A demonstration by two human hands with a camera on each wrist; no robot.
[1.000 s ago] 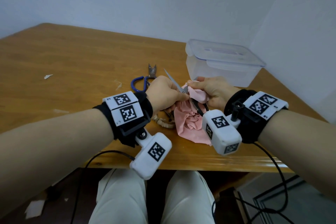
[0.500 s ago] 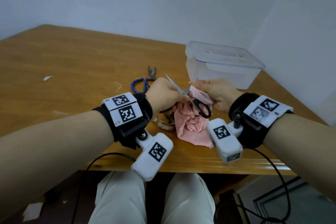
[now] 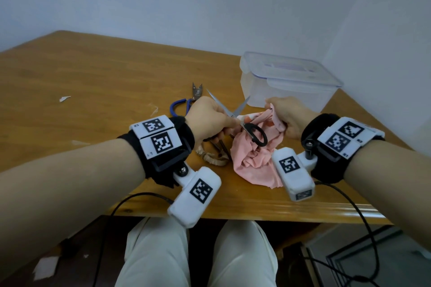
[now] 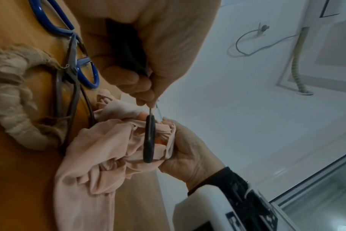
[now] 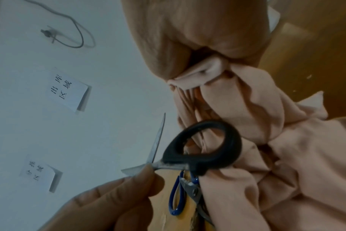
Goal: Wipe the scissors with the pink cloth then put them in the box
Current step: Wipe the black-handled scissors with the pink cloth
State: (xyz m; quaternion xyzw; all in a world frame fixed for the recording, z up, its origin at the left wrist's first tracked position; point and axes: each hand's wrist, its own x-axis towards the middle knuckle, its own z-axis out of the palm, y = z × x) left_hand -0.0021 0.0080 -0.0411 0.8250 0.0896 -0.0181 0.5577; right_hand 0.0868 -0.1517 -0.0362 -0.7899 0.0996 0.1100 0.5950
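Black-handled scissors (image 3: 235, 115) are up off the table with their blades spread in a V. My left hand (image 3: 229, 121) pinches them near the pivot; one handle is tucked in the palm, and the other black loop (image 5: 203, 145) hangs free over the pink cloth (image 3: 251, 163). My right hand (image 3: 274, 112) grips a bunched fold of that cloth just right of the blades, apart from them. The rest of the cloth lies crumpled on the table. The clear plastic box (image 3: 286, 84) stands behind my right hand with its lid on top.
Blue-handled scissors (image 3: 178, 108) and small metal snips (image 3: 197, 89) lie on the wooden table (image 3: 93, 81) behind my left hand. A beige scrunchie (image 3: 212, 158) sits beside the cloth. The table's front edge is close under my wrists; walls are near at the right and back.
My right hand has drawn the cloth off the blade and moved right. The scissor blades have spread into a V, and the black loop has swung out over the cloth.
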